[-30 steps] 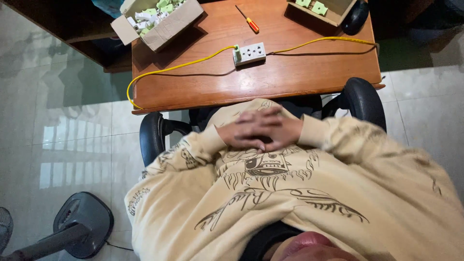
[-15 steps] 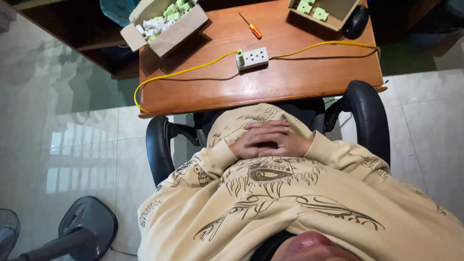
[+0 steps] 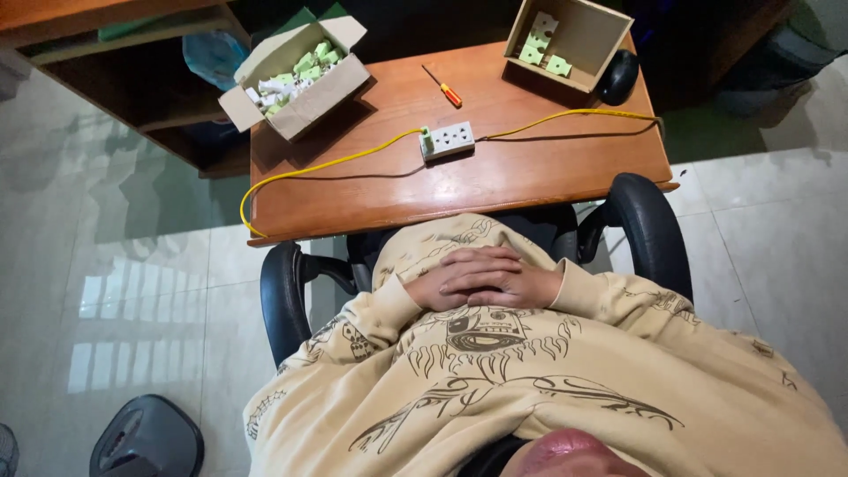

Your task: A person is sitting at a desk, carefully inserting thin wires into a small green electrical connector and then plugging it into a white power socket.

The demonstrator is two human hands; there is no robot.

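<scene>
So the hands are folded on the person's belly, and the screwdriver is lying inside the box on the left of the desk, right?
Not quite. The head view shows the left hand and right hand folded on the belly, but the screwdriver lies on the bare wooden desk, between the two cardboard boxes, not inside the left box.

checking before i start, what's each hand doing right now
Left hand: empty, fingers laced with the right.
Right hand: empty, clasped over the left, resting on the sweatshirt.
</scene>
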